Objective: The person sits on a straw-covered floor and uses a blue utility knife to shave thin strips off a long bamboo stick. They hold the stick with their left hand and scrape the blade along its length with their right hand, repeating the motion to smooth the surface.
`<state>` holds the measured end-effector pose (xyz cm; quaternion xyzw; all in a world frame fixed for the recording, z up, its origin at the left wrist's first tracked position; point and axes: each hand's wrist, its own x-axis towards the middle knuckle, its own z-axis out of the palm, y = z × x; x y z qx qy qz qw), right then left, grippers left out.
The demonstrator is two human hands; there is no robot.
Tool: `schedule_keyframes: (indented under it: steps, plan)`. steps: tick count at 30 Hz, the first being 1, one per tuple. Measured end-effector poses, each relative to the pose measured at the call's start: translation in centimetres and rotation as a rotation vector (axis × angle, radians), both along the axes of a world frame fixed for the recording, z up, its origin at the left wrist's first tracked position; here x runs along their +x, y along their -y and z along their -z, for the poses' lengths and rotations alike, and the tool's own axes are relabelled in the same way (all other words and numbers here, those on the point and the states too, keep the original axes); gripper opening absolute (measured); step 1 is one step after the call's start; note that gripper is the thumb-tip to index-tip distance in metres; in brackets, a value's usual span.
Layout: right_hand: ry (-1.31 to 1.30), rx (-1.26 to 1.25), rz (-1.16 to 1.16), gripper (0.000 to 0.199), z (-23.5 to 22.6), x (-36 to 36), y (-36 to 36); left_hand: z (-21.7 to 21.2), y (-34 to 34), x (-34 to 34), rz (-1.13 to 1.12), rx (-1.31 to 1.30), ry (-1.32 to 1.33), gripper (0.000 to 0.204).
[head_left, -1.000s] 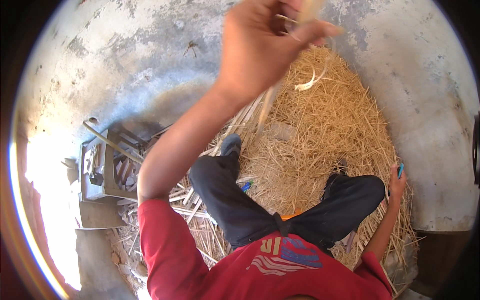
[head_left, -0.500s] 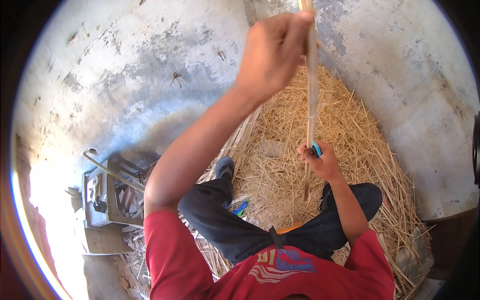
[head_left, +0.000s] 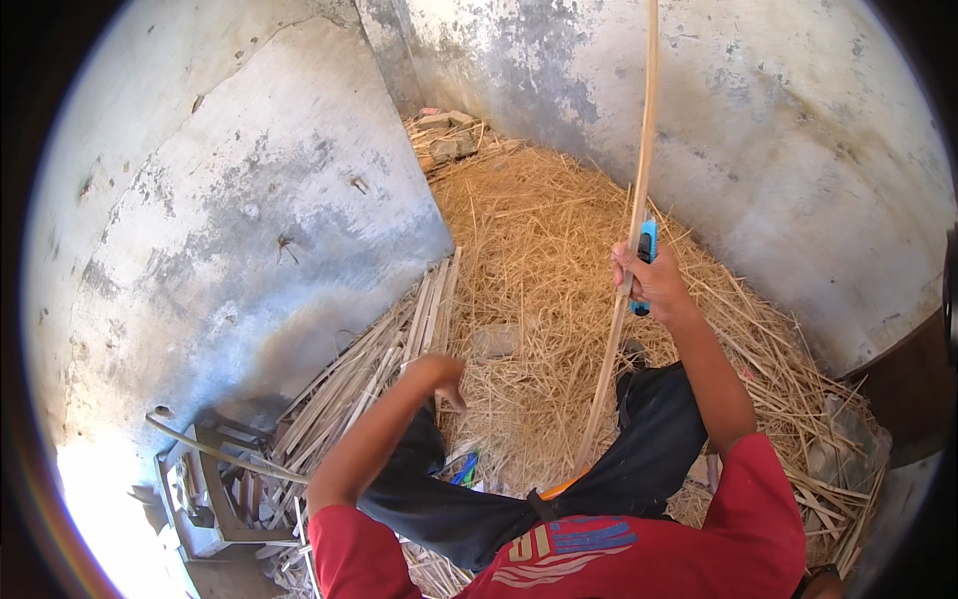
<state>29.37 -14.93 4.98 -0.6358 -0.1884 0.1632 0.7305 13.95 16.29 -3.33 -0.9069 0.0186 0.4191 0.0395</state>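
My right hand [head_left: 661,284] is closed around a long, thin, pale bamboo strip [head_left: 647,130] and a blue-and-black box cutter [head_left: 649,242] together. The strip stands steeply, slightly bowed; its upper end leaves the view at the top, and its lower end comes down to my lap. The cutter's blade cannot be made out. Away from the strip, my left hand [head_left: 435,374] hangs above my left knee, wrist bent and fingers pointing down, with nothing seen in it. Part of its fingers is hidden.
Loose straw-like shavings [head_left: 539,240] cover the floor ahead. A pile of long strips [head_left: 429,309] lies along the left wall. At the left stands a wooden frame [head_left: 215,499] with scraps. An orange object [head_left: 565,486] lies at my waist; grey walls [head_left: 758,150] enclose the space.
My left hand has let go of the strip's upper part and dropped toward my left knee. My right hand has risen with strip and cutter. The view has shifted.
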Motion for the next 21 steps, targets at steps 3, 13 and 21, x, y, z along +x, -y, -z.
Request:
schedule_keyframes:
  steps: [3, 13, 21]
  plan:
    - [-0.032, 0.063, -0.044, 0.028, -1.0, 0.3, -1.0, 1.5, 1.8, 0.1, -0.034, -0.461, 0.142, 0.089]
    - [-0.147, 0.21, -0.069, 0.033, -1.3, 1.5, -6.3, -5.0, 8.5, 1.9, -0.608, -1.644, 0.21, 0.049]
    - [-0.043, 0.13, -0.047, 0.032, -1.9, 2.2, -6.5, -7.1, 8.3, 0.4, -0.758, -1.547, 0.302, 0.034]
